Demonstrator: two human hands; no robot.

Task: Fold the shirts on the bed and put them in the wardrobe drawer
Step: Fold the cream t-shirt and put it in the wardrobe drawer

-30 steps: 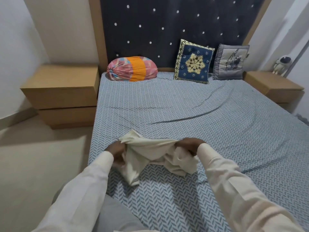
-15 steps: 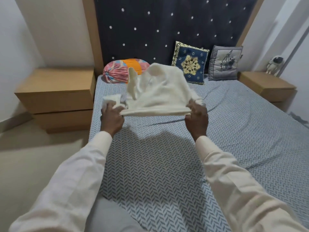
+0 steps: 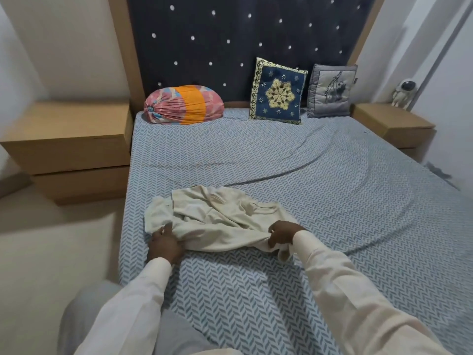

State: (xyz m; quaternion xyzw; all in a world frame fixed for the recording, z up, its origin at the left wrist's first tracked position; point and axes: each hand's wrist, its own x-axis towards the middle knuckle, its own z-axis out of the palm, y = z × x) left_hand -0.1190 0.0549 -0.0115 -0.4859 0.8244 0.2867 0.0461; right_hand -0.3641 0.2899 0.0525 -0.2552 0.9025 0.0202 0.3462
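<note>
Crumpled cream cloth shirt (image 3: 225,221) looks soft, light, limp. The left hand (image 3: 163,245) and right hand (image 3: 282,235) each pinch its near edge, probably the surest hold.

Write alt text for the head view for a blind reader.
A person's left hand and right hand grip the near edge of a crumpled cream shirt on a bed. A striped bolster, a blue cushion and a grey cushion sit by the dark headboard.
</note>
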